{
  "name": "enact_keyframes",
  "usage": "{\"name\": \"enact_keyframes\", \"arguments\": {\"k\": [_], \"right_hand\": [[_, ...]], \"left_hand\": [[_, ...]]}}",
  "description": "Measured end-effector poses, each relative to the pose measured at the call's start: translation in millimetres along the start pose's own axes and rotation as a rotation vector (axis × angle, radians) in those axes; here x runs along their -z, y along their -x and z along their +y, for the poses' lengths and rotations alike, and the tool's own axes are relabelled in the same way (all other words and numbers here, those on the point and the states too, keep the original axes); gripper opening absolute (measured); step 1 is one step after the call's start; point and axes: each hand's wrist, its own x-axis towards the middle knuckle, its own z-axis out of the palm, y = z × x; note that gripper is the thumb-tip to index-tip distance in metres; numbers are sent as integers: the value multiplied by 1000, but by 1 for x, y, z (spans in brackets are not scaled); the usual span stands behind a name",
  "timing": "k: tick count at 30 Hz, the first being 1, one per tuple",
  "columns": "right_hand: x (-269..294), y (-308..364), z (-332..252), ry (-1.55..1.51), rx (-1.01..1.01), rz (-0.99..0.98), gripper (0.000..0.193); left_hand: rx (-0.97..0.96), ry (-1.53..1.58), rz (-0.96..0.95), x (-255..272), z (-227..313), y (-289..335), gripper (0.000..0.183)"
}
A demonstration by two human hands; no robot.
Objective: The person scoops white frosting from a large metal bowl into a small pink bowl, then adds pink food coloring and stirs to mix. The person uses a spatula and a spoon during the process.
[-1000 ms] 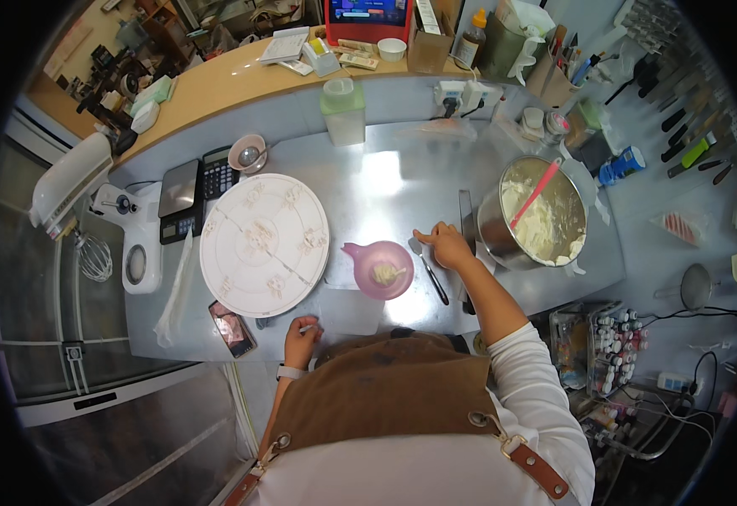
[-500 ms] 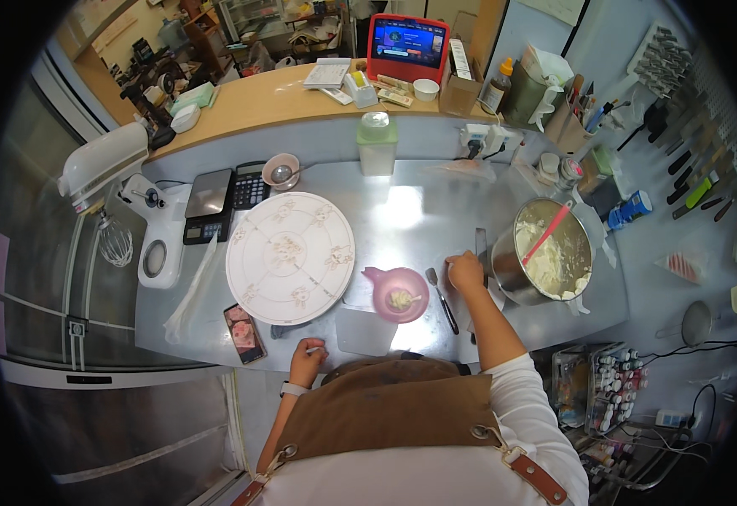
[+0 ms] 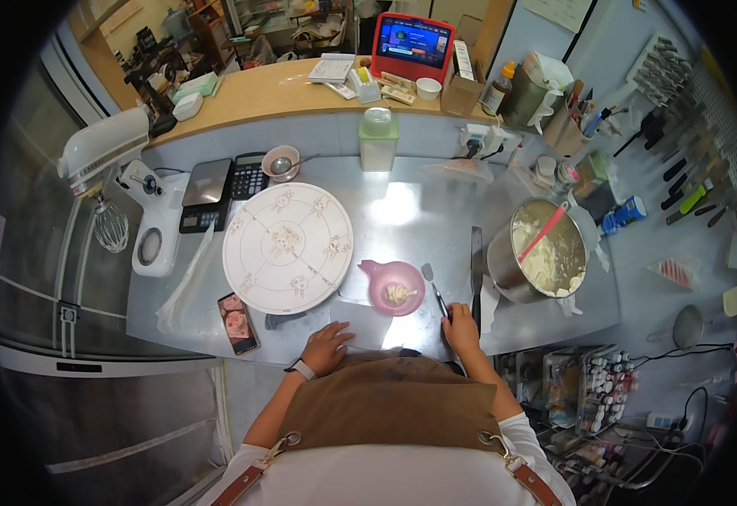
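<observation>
Metal table (image 3: 423, 223), wooden counter (image 3: 254, 91) behind — right fingers (image 3: 451, 321) at a spatula (image 3: 437, 294) (dark-handled).

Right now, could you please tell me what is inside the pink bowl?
A small pale, creamy-looking dollop sits in the pink bowl; the patch of bowl directly beneath it is covered.

Bakery-style kitchen, stand mixer (image 3: 103, 139), digital scale (image 3: 206, 184), steel bowl (image 3: 508, 274) of cream (image 3: 540, 266), small spatula (image 3: 436, 294), metal worktop (image 3: 440, 215)

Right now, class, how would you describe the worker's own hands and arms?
The left hand and right hand are ungloved. A pale band with a dark part, perhaps a watch, circles the left wrist. Forearms are bare below white sleeves.
</observation>
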Motion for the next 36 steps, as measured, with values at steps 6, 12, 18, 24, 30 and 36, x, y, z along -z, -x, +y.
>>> {"name": "enact_keyframes", "arguments": {"k": [6, 12, 18, 24, 30, 36], "right_hand": [[-8, 0, 15, 62, -72, 88, 32], [2, -8, 16, 97, -92, 168, 34], [18, -18, 5, -11, -10, 262, 17], [29, -19, -14, -134, 27, 208, 16], [32, -16, -23, -160, -15, 120, 20], [40, -10, -22, -344, -39, 150, 15]], "left_hand": [[149, -119, 62, 6, -8, 19, 45], [256, -109, 229, 10, -11, 27, 39], [453, -94, 560, 18, -26, 29, 41], [767, -312, 574, 22, -44, 33, 47], [845, -192, 387, 33, -66, 39, 38], [693, 175, 145, 71, -36, 54, 33]]}}
